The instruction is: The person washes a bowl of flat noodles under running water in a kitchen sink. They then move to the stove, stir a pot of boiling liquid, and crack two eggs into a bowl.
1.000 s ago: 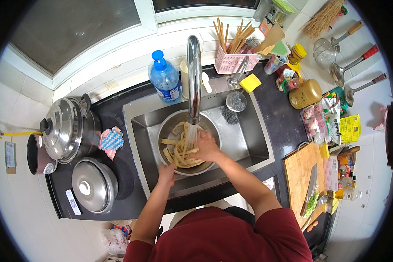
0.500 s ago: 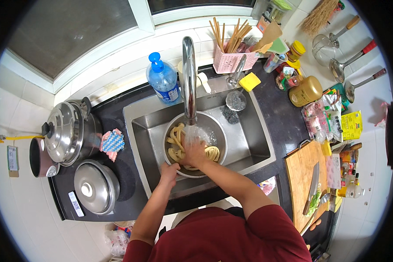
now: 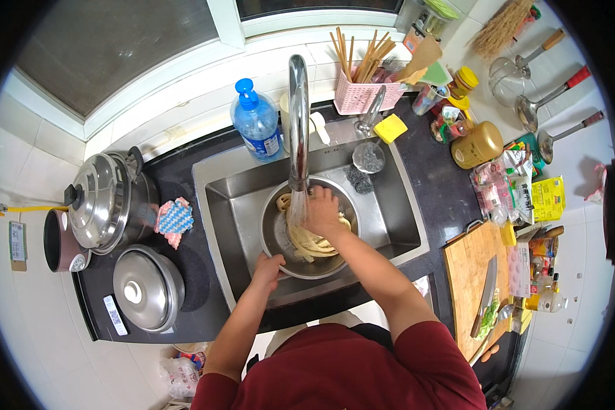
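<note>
Taking the round stainless-steel bowl (image 3: 273, 234) as the clock, the person's left hand (image 3: 267, 269) pinches its rim between thumb and fingers at seven to eight o'clock. The right hand (image 3: 325, 213) reaches in from five o'clock, palm down on pale yellow, noodle-like strips (image 3: 309, 243), its fingers extended and slightly apart. The strips lie inside the bowl, mostly toward six o'clock. The bowl sits in the rectangular steel sink (image 3: 389, 222); from twelve o'clock, the curved chrome faucet (image 3: 298, 123) pours water into it. Farther off, on the black counter (image 3: 427, 171), stand a blue pump bottle (image 3: 258, 130) at eleven and a pink perforated plastic basket (image 3: 363, 99) at one.
</note>
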The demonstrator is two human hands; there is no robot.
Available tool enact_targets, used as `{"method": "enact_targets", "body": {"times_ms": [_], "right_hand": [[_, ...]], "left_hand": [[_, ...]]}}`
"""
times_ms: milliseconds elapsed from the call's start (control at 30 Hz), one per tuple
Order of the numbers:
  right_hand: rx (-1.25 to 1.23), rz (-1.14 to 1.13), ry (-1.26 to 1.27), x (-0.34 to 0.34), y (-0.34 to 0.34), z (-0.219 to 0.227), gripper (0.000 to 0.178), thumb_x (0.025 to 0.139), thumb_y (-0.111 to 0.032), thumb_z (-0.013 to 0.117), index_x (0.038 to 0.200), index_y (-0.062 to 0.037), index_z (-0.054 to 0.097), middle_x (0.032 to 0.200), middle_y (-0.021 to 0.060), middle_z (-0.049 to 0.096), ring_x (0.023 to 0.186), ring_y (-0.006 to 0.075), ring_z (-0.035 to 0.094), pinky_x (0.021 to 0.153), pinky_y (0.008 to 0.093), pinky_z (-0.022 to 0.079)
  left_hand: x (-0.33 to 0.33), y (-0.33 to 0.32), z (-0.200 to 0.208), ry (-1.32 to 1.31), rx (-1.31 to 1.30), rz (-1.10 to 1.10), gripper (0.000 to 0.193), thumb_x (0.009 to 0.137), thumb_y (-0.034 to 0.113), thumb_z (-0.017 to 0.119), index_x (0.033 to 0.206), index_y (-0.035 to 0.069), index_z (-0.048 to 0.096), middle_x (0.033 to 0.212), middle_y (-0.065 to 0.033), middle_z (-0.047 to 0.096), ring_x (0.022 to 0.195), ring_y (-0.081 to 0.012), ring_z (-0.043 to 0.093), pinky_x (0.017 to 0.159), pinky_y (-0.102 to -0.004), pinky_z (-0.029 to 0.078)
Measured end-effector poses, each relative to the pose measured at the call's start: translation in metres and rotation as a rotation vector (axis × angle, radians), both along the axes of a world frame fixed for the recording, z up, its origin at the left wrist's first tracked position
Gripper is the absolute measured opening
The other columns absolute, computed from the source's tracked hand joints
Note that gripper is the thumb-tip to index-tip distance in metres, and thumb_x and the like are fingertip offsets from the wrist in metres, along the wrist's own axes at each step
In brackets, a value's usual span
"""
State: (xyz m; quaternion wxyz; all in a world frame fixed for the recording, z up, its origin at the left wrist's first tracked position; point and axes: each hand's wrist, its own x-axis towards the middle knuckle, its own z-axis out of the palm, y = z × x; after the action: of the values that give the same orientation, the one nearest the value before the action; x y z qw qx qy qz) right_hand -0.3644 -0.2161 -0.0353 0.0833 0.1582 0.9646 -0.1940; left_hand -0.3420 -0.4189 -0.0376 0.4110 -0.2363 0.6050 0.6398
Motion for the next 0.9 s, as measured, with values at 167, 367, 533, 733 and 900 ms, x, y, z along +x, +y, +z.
{"method": "enact_targets", "body": {"times_ms": [167,367,533,733,900], "right_hand": [[0.125,0.342,0.145,0.006,-0.045,-0.028,0.059,0.072,-0.047,0.067,0.124,-0.0205,0.058,0.124,0.0151,0.054,0.129,0.0399,0.037,0.106,0.0634,0.024],[-0.207,0.543,-0.096,0.030,-0.038,0.028,0.054,0.071,-0.045,0.067,0.120,-0.0210,0.062,0.129,0.0144,0.054,0.131,0.0367,0.037,0.109,0.0616,0.019],[-0.166,-0.154,-0.011,0.032,-0.005,0.013,0.081,0.072,-0.057,0.067,0.138,-0.0164,0.046,0.140,0.0221,0.041,0.132,0.0406,0.034,0.105,0.0606,0.023],[-0.185,-0.116,-0.054,0.002,-0.042,-0.002,0.092,0.067,-0.070,0.062,0.140,-0.0164,0.045,0.143,0.0248,0.034,0.133,0.0439,0.030,0.105,0.0627,0.021],[-0.003,0.336,0.032,0.015,-0.070,-0.007,0.061,0.076,-0.051,0.064,0.125,-0.0153,0.056,0.143,0.0228,0.036,0.129,0.0452,0.036,0.105,0.0654,0.019]], "left_hand": [[-0.002,0.000,-0.008,0.036,0.021,-0.022,0.037,0.074,-0.004,0.053,0.110,-0.002,0.052,0.099,-0.0139,0.060,0.082,-0.0287,0.065,0.065,-0.0427,0.058],[-0.001,-0.006,0.007,0.025,-0.015,0.125,0.040,0.073,-0.005,0.053,0.112,-0.001,0.052,0.102,-0.0133,0.061,0.086,-0.0297,0.064,0.066,-0.0455,0.056],[-0.005,-0.010,0.004,0.043,0.103,0.110,0.046,0.073,-0.006,0.054,0.118,-0.001,0.048,0.111,-0.0151,0.058,0.091,-0.0300,0.063,0.070,-0.0437,0.055],[-0.003,-0.002,0.005,0.025,0.055,0.128,0.043,0.074,-0.007,0.053,0.116,-0.006,0.044,0.111,-0.0185,0.056,0.094,-0.0312,0.061,0.073,-0.0479,0.054],[-0.006,-0.003,0.000,-0.007,0.060,0.132,0.040,0.075,-0.005,0.053,0.115,-0.003,0.050,0.107,-0.0146,0.059,0.090,-0.0293,0.063,0.070,-0.0445,0.057]]}}
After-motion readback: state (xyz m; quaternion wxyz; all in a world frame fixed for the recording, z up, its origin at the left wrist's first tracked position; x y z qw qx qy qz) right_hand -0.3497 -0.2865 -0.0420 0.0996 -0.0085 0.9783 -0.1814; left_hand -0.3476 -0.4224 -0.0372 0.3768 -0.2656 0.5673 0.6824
